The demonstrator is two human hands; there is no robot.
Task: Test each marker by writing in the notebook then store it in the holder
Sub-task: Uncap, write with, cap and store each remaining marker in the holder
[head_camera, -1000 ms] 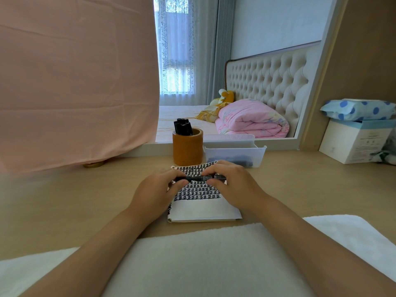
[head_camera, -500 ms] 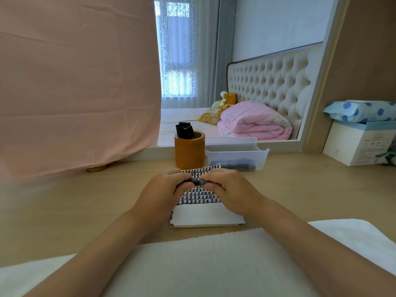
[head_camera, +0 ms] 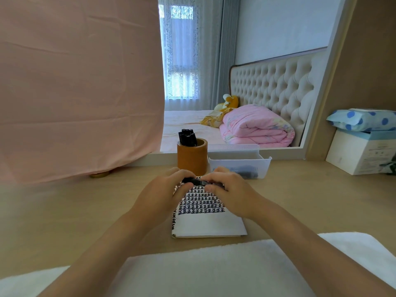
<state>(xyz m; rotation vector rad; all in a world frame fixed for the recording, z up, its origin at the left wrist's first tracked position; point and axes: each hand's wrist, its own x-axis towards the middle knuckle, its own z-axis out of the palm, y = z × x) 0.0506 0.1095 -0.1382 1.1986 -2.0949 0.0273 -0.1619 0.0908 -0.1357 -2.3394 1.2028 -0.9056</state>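
Head cam showed both hands meeting over the far end of the notebook [head_camera: 207, 224]. The left hand [head_camera: 162, 189] and right hand [head_camera: 229, 191] each pinched one end of a black marker [head_camera: 198, 181], held level just above the page's rows of dark marks. My guess is the two-ended grip was for the cap, coming off or going on, couldn't tell which. The holder [head_camera: 191, 159] stood just behind the left hand, several markers [head_camera: 187, 137] already upright in it, with a clear bin [head_camera: 240, 162] just beside it. Short hop to its rim — bare desk [head_camera: 64, 211] either side, white towel [head_camera: 192, 271] along the near edge.
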